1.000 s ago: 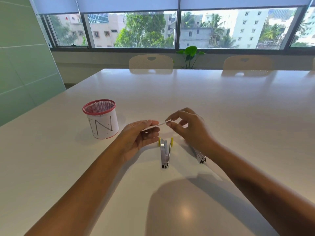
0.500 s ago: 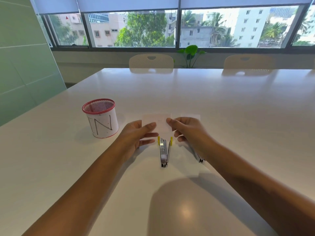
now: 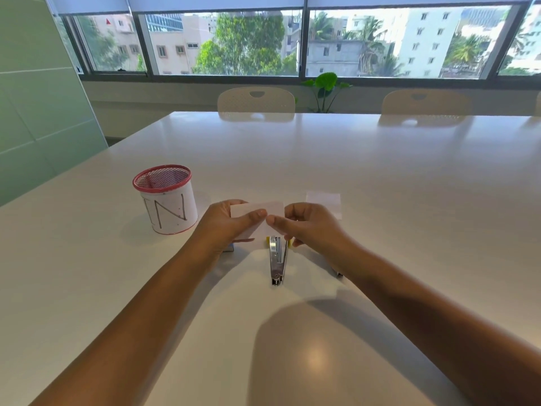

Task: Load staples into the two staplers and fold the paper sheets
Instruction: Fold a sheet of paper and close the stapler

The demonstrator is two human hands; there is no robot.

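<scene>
A small white paper sheet [image 3: 270,208] is held just above the table between both hands, its top part bent over towards me. My left hand [image 3: 227,227] pinches its left side and my right hand [image 3: 310,227] pinches its right side, thumbs nearly touching. Below them a metal stapler [image 3: 277,260] with yellow tips lies flipped open on the white table [image 3: 380,177]. Only the tail end of a second stapler [image 3: 338,273] shows past my right wrist. Another white sheet [image 3: 325,200] lies flat behind my right hand. A small box [image 3: 229,248] peeks out under my left hand.
A red-rimmed mesh cup [image 3: 167,199] marked "IN" stands to the left of my hands. Two chairs [image 3: 256,99] stand at the table's far edge below the windows, with a green plant [image 3: 325,89] between them.
The sheet went from edge-on between my fingertips to facing me, then its top part came over towards me. Both thumbs moved together at the middle.
</scene>
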